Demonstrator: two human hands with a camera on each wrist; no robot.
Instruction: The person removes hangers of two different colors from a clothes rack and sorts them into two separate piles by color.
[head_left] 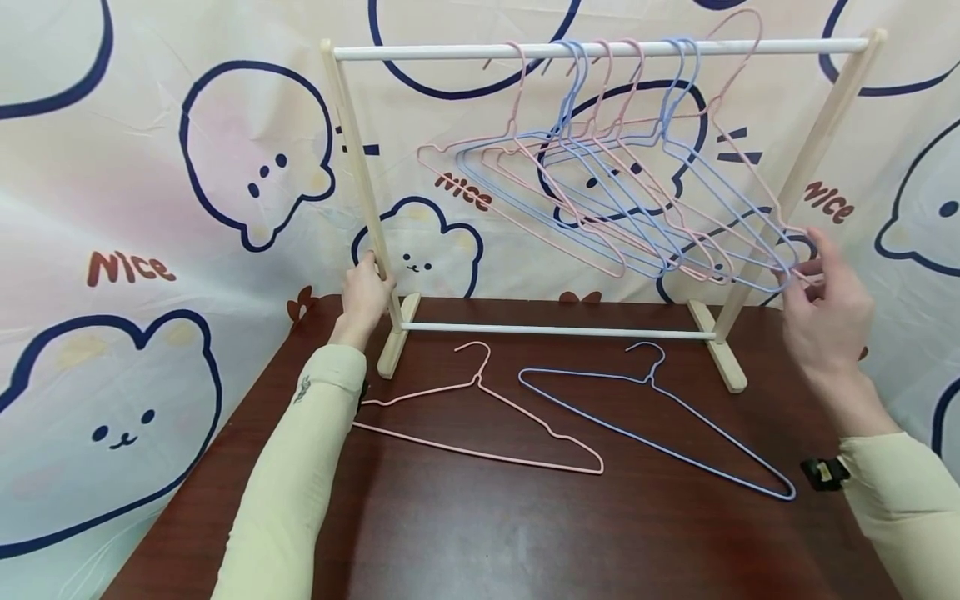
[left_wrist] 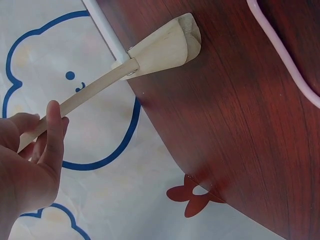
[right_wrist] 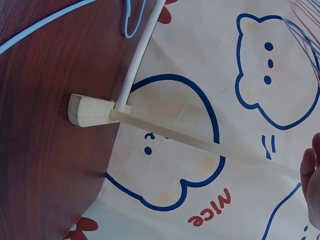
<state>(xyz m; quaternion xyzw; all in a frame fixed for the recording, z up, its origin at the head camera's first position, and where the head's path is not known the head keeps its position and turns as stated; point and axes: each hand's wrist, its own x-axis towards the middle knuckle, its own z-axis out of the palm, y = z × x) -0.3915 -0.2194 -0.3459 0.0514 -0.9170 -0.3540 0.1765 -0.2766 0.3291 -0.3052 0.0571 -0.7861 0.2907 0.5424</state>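
My left hand (head_left: 366, 292) grips the left wooden post (head_left: 351, 142) of a small garment rack, low on the post. In the left wrist view the thumb and fingers of that hand (left_wrist: 37, 165) wrap the post (left_wrist: 95, 90). At the right end, my right hand (head_left: 832, 325) pinches the lower corner of a pink clothes hanger (head_left: 714, 106). This hanger's hook rises above the white rail (head_left: 450, 52). Several pink and blue hangers (head_left: 513, 125) hang from the rail, bunched together. Only the edge of my right hand (right_wrist: 311, 185) shows in the right wrist view.
On the brown table (head_left: 465, 542) lie a pink hanger (head_left: 480, 454) and a blue hanger (head_left: 705, 454), in front of the rack's lower bar (head_left: 555, 331). The rack's wooden feet (head_left: 717, 346) stand near the back edge. A printed cloth (head_left: 247, 333) covers the wall behind.
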